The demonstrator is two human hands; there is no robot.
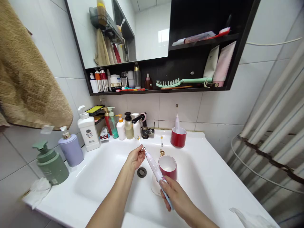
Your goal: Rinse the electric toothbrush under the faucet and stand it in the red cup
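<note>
In the middle of the view my right hand (pixel 174 193) is wrapped round the lower part of a pale pink and white electric toothbrush handle (pixel 154 166), tilted up and left over the sink. At its top end, the fingers of my left hand (pixel 136 157) pinch a small brush head (pixel 139 140) with a yellowish tip. Whether head and handle are joined is hard to tell. Below the handle, a red cup (pixel 171 173) with a white inside is in the basin. A second brush head (pixel 161 141) is on the sink's back ledge.
Another toothbrush handle (pixel 177 124) stands in a red cup (pixel 178 140) at the back right. Behind the basin is a black faucet (pixel 144 128). Several pump bottles (pixel 89 133) line the left side. Above hangs a black shelf cabinet (pixel 152 91) with a mirror.
</note>
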